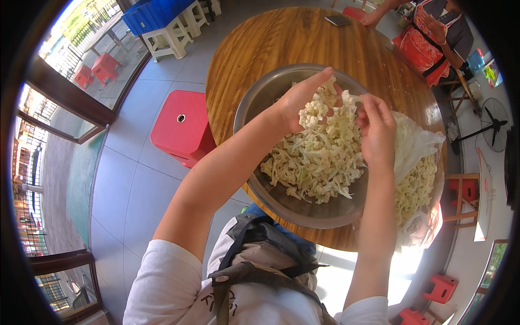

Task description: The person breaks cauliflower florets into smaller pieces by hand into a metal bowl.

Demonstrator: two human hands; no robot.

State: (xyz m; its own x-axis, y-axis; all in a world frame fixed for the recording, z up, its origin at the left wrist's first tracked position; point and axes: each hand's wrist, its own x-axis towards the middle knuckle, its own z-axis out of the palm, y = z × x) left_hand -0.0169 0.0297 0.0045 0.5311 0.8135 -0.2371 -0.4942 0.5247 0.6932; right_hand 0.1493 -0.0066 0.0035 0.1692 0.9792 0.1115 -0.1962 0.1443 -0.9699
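Observation:
My left hand (pixel 298 101) holds a cluster of cauliflower florets (pixel 313 113) above a wide stainless steel basin (pixel 258 95). Close beside it, my right hand (pixel 377 124) pinches a small cauliflower floret (pixel 350 98) between thumb and fingers. Whether that floret is still joined to the cluster cannot be made out. Below both hands, a heap of small cauliflower pieces (pixel 321 170) lies in the basin. To the right of my right forearm, a clear plastic bag (pixel 418 140) of more cauliflower pieces (pixel 414 187) rests at the table's edge.
The basin stands on a round wooden table (pixel 252 48). A dark flat object (pixel 338 20) lies at its far side. Beyond it is a person in a red apron (pixel 418 50), one hand on the table. A red plastic stool (pixel 183 122) is at the left, a black fan (pixel 493 124) at the right.

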